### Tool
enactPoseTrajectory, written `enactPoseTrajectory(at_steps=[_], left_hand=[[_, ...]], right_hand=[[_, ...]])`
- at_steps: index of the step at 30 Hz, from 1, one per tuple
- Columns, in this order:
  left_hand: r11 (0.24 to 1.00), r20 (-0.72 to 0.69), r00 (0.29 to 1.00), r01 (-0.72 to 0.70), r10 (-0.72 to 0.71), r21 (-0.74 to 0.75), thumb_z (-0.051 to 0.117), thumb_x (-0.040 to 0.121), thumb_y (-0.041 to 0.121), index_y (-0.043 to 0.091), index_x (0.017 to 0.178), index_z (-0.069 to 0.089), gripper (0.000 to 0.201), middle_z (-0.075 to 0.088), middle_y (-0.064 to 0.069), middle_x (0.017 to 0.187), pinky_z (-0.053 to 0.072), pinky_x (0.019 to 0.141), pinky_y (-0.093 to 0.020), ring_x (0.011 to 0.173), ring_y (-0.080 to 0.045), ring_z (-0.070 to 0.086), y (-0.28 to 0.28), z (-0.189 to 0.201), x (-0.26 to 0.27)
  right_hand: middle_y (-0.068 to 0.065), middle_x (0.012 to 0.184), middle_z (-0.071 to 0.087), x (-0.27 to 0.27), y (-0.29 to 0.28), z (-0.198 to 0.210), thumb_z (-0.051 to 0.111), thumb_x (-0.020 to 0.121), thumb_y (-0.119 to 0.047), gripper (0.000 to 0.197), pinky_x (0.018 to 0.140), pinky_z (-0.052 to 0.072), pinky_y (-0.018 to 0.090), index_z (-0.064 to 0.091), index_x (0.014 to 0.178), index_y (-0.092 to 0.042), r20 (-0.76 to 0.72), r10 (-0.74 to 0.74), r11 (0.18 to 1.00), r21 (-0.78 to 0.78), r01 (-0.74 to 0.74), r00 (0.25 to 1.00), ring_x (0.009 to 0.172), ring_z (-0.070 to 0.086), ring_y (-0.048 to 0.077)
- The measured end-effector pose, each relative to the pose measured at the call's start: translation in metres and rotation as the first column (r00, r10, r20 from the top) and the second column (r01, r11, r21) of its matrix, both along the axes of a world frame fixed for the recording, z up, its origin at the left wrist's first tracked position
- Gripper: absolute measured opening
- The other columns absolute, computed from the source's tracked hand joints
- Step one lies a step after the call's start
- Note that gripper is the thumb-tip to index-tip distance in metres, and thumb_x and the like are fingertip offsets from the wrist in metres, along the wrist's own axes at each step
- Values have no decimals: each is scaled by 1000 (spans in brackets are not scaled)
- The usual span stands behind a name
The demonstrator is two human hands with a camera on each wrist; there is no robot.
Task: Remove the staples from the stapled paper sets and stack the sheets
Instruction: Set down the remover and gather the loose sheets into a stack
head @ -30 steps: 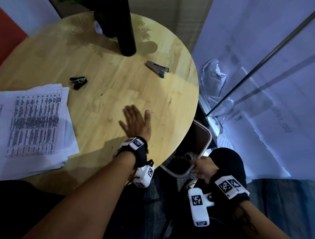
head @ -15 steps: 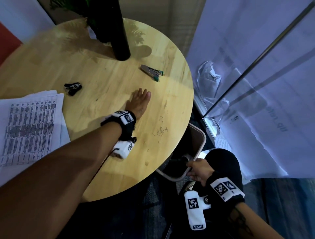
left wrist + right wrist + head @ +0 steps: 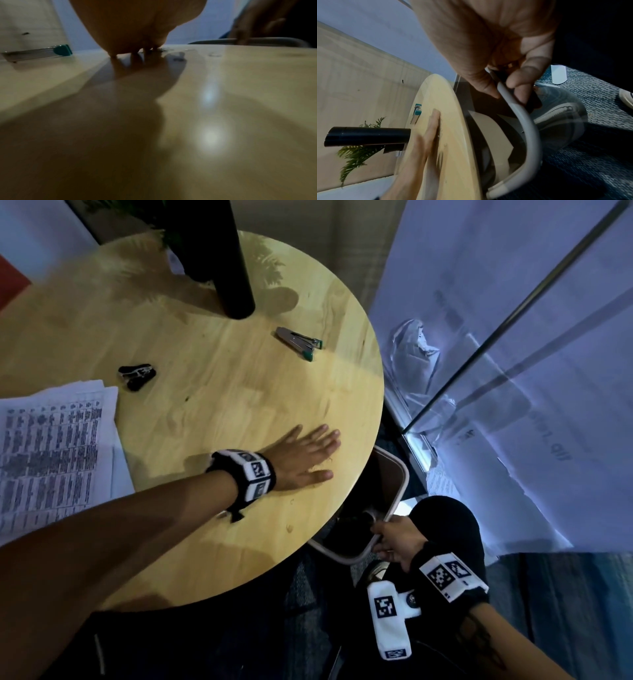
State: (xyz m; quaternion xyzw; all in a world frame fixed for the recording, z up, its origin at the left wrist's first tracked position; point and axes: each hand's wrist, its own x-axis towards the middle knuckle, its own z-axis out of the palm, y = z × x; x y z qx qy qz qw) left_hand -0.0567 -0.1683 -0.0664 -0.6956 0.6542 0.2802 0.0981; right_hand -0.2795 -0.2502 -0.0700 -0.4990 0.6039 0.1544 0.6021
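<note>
Two hands at work, one per item. Item one: left hand (image 3: 301,460), laid flat with fingers straight and together on the round pale-wood surface (image 3: 219,392) near its right edge; this grip is fully open, holding nothing, palm and fingertips touching the wood. Small loose metal bits, probably pulled staples (image 3: 178,57), lie just ahead of the fingertips in the left wrist view; the flat posture looks suited to sweeping them off the edge. Item two: right hand (image 3: 397,542), grip closed round the pale rounded rim of a beige plastic waste bin (image 3: 399,484), thumb on one side of the rim and fingers on the other. The bin is held up just beside and below the edge of the surface, seemingly to catch the sweepings. Item three: loose stack of white printed paper sheets (image 3: 51,453), at the left of the surface, well apart from both hands, slightly fanned. Item four: black claw-type staple remover (image 3: 137,374), just beyond the stack's far corner. Item five: silver stapler with green ends (image 3: 299,342), lying open, farther right. Item six: black cylindrical post (image 3: 226,261), standing at the far side.
</note>
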Motion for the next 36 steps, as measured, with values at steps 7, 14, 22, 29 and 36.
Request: enactPoseTrajectory(at_steps=[7,14,22,29,36], left_hand=[[720,-139,728,-685,671,-114,-23,66,80,21,144,-20,98,-28,4,151,-13,116,-40,141,-9,-24,82,-9,-19],[347,-110,359,-931,927,-112,-12,81,66,10,149,-11,88,-18,-7,157,-13,113,-49,144,-18,-21,23,-14,-95],[761,-159,784,-621,601,-189,-8,78,64,11,149,-12,88,-10,-4,159,-9,116,-45,146,-16,-12,-31,-20,-108],[813,-610,678,-575,410,-92,-15,61,87,13,148,-11,114,-12,-1,158,-11,116,-37,137,-2,-19,-50,-25,-157],[286,-777,355,-930,521,-233,32,94,44,16,147,27,60,22,-6,156,19,118,-34,144,-17,20,-36,15,-91]], right_hand=[[12,57,48,-14,-8,2,54,89,-5,19,31,34,14,46,71,-6,-12,-65,996,-61,64,998,41,45,18],[11,59,48,-27,-14,11,49,92,-8,21,32,36,14,45,71,-10,-36,-47,991,-123,43,998,47,48,19],[11,54,48,-23,-33,15,49,88,-6,21,34,34,15,44,69,-9,-67,21,984,-175,-33,998,38,46,16],[12,65,56,-14,-40,7,46,92,-15,19,38,40,20,51,77,-7,-58,63,987,-143,-71,996,44,51,19],[14,58,48,-14,-44,5,48,87,-1,10,32,36,15,48,77,-3,-93,77,991,-106,-86,993,30,47,15]])
